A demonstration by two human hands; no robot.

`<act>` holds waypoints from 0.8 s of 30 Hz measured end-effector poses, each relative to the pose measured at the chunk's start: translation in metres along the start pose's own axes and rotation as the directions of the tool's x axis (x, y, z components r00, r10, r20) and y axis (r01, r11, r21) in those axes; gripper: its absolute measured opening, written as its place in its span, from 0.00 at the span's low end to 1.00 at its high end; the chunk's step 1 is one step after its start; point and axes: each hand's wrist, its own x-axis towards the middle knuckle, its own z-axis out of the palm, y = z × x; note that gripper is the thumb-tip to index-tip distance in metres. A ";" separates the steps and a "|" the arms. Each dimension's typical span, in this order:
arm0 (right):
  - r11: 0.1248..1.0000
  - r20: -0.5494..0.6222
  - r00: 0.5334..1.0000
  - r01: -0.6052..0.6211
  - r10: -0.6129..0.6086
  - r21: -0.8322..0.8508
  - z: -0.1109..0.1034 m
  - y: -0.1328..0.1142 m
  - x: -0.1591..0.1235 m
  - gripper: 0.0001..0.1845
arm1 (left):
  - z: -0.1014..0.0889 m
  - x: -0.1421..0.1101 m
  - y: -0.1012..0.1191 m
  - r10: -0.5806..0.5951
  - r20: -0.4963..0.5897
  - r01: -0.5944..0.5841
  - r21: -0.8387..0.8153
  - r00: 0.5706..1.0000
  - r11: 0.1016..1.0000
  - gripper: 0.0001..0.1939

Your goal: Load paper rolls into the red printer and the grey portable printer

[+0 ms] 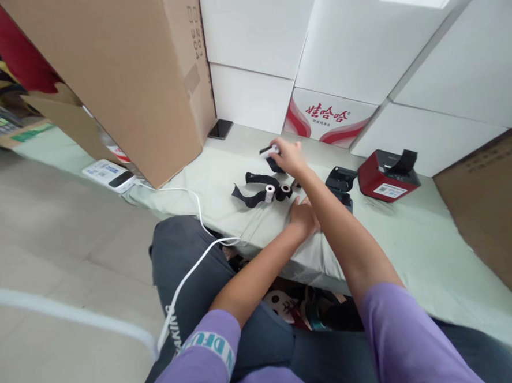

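Observation:
My right hand [291, 156] is raised a little above the cloth-covered table, its fingers pinched on a small white and black piece [270, 151]. A black part hangs just below that grip. Nearer to me, my left hand [304, 215] rests on the cloth, fingers apart and partly behind my right forearm. Left of it lie two small rolls with white cores, one white roll [270, 193] and one black roll [285, 191], with curled black strips [250, 200] trailing from them. An opened black case-like device [341, 180] sits just right of my right forearm.
A red and black box-shaped device [387, 176] with a black strip sticking out stands at the right. White cartons [250, 96] line the back. A tall brown carton [145, 77], a phone [220, 129] and a white cable [195, 198] are at the left.

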 end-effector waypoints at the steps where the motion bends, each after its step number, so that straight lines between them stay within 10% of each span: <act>1: 0.990 -0.110 0.991 -0.058 0.072 0.126 -0.013 0.008 -0.010 0.19 | -0.001 0.001 0.001 0.002 0.023 -0.002 0.008 1.000 1.000 0.40; 5: 0.760 -0.233 0.885 -0.181 0.402 0.625 -0.076 0.043 -0.076 0.29 | -0.006 0.000 0.006 -0.001 0.015 0.001 0.007 1.000 1.000 0.56; 9: 0.640 -0.153 0.861 -0.230 0.485 0.733 -0.109 0.075 -0.157 0.25 | -0.008 -0.005 0.008 -0.011 -0.024 0.011 -0.015 1.000 1.000 0.55; 14: 0.772 -0.202 0.830 -0.355 0.520 0.527 -0.088 0.104 -0.206 0.23 | -0.007 -0.006 0.006 0.006 -0.047 -0.006 -0.001 0.999 1.000 0.53; 24: 0.910 -0.370 0.838 -0.318 0.401 0.265 -0.054 0.126 -0.206 0.18 | -0.002 -0.005 0.002 0.007 -0.054 -0.005 0.036 0.999 0.999 0.56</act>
